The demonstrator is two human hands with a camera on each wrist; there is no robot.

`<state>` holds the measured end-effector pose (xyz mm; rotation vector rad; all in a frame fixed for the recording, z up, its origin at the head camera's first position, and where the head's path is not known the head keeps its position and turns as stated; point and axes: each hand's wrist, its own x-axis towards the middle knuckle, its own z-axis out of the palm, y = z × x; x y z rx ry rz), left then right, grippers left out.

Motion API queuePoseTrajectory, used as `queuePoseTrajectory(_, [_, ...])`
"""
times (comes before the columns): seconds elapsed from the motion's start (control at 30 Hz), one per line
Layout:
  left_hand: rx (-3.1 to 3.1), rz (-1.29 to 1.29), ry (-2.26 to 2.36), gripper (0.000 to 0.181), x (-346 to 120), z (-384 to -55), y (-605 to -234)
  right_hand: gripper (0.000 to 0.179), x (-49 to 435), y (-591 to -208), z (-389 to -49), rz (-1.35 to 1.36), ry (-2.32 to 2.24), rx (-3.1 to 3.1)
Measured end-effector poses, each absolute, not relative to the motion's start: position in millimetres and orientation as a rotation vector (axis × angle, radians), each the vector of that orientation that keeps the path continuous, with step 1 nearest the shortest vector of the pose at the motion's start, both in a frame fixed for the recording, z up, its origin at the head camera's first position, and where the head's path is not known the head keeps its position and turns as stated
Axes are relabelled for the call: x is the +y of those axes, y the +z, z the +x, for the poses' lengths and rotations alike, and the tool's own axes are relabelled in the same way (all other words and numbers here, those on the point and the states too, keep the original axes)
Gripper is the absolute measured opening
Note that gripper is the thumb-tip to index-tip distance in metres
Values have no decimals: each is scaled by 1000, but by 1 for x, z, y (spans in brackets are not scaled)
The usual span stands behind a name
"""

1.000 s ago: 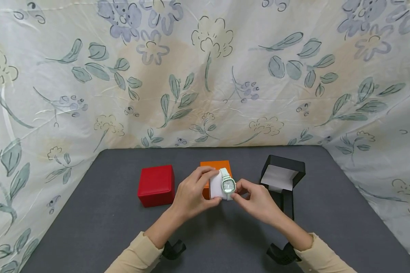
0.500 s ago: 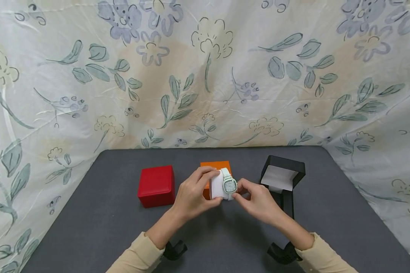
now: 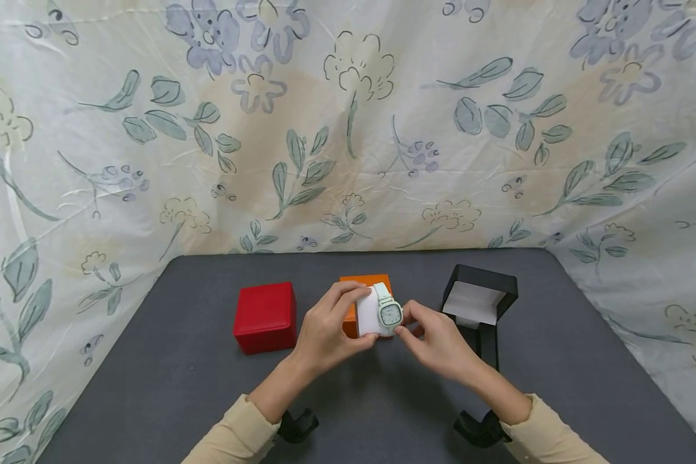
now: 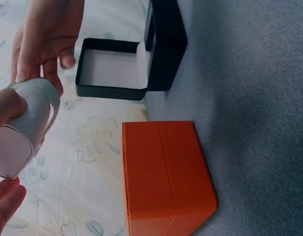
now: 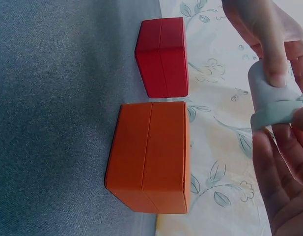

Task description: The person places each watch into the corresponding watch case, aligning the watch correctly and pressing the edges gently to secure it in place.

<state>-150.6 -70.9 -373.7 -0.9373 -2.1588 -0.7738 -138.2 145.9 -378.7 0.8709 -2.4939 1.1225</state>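
In the head view, my left hand grips a white watch cushion with the thumb at its lower end and fingers at the top. A pale mint watch with a squarish face is wrapped around the cushion near its right end. My right hand pinches the watch at its right side between thumb and fingers. The left wrist view shows the round end of the cushion held above the table. In the right wrist view the mint strap circles the cushion.
Behind the hands stands a closed orange box, partly hidden. A closed red box sits to the left on the grey table. At the right, a black box has its lid raised, showing a white lining. A floral cloth hangs behind.
The watch and cushion have tilted slightly, and the watch has shifted a little to the right. Both hands keep nearly the same place and hold.
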Motion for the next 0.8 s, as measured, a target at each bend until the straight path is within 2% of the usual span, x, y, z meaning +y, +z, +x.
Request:
queuePoseTrajectory(0.4, [-2171, -917, -703, 64, -67, -149, -379, 14, 149, -381, -136, 829, 1270, -2577])
queuePoseTrajectory(0.8, [-2169, -900, -687, 63, -65, -150, -376, 18, 150, -378, -136, 819, 1154, -2559])
